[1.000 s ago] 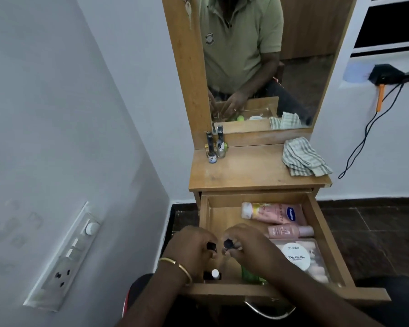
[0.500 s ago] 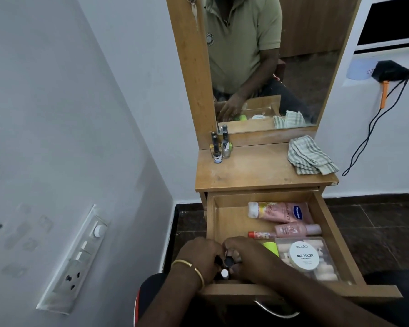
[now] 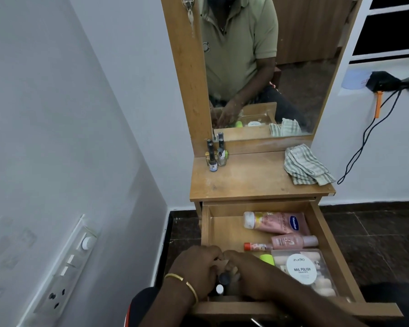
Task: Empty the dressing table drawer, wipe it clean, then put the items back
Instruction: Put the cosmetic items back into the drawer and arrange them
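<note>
Wooden drawer (image 3: 326,234) is pulled out and mostly full, so we're early in emptying: both hands (image 3: 200,267) curl over small nail polish bottles (image 3: 223,279) at its front-left, few bottles (image 3: 216,155) already on the counter (image 3: 253,178), cloth (image 3: 305,165) unused.

Your left hand (image 3: 196,270) and right hand (image 3: 250,277) meet over small bottles (image 3: 223,279) at the near left of the open drawer (image 3: 326,237). A striped cloth (image 3: 305,165) lies on the table (image 3: 253,180).
</note>
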Motion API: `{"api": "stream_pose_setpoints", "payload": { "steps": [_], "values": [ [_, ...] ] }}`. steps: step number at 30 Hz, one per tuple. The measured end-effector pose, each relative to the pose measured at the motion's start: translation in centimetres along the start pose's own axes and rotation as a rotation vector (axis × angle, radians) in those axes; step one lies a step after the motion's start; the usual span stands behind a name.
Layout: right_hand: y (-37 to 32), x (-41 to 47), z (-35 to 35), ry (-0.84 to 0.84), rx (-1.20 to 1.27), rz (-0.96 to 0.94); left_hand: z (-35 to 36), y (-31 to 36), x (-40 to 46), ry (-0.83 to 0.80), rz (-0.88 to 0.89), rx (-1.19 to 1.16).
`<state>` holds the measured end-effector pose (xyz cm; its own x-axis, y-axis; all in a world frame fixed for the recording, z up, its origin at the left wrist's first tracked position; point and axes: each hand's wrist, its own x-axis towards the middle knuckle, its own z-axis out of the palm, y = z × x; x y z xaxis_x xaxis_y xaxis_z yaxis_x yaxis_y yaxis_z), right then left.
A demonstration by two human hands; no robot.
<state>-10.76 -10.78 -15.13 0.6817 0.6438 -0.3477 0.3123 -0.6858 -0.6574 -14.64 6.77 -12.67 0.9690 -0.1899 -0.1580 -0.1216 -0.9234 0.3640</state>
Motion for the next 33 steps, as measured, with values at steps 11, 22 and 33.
{"api": "stream_pose_setpoints", "payload": {
  "steps": [11, 22, 33],
  "values": [
    [-0.9, 5.7, -11.1, 0.837, -0.04, -0.032, -5.2, -0.2, 8.6, 0.452, -0.035, -0.099],
    [-1.9, 14.2, -15.5, 0.816, -0.507, 0.043, -8.5, -0.1, 17.6, 0.516, -0.222, 0.131],
    [-0.6, 15.1, -14.8, 0.944, -0.402, -0.073, -7.5, -1.3, 17.9, 0.57, -0.165, 0.128]
  ]
}}
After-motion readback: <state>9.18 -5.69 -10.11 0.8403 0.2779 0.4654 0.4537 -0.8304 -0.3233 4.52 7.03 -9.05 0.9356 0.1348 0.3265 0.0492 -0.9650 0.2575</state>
